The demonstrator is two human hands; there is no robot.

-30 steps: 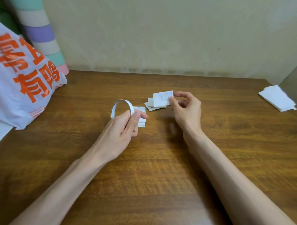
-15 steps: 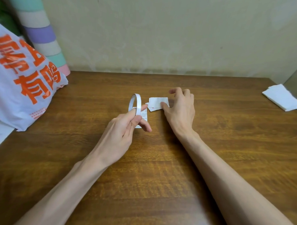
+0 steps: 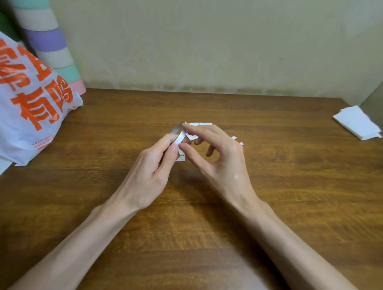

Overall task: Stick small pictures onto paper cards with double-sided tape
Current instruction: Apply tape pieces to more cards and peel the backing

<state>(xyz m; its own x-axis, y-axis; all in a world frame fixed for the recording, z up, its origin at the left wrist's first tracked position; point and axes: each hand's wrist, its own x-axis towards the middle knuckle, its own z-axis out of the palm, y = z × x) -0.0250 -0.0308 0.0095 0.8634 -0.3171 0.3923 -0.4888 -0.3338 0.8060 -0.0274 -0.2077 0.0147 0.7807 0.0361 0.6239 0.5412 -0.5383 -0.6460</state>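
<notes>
My left hand point(image 3: 151, 168) pinches a thin white ring of double-sided tape point(image 3: 179, 133) above the middle of the wooden table point(image 3: 293, 191). My right hand point(image 3: 220, 161) has its index fingertip on top of the tape ring and its thumb at the ring's lower part, fingers curled. Small white paper cards and pictures point(image 3: 200, 124) lie on the table just behind both hands, mostly hidden by the fingers. Another small printed piece point(image 3: 181, 158) shows under my left thumb.
A white plastic bag with orange lettering point(image 3: 24, 104) fills the left edge of the table. A striped pastel roll point(image 3: 48, 44) leans on the wall behind it. A stack of white paper point(image 3: 358, 124) lies at the far right edge.
My right hand has let go of the white card, left it on the table, and moved left onto the tape ring. My left hand has stayed on the ring and turned it.
</notes>
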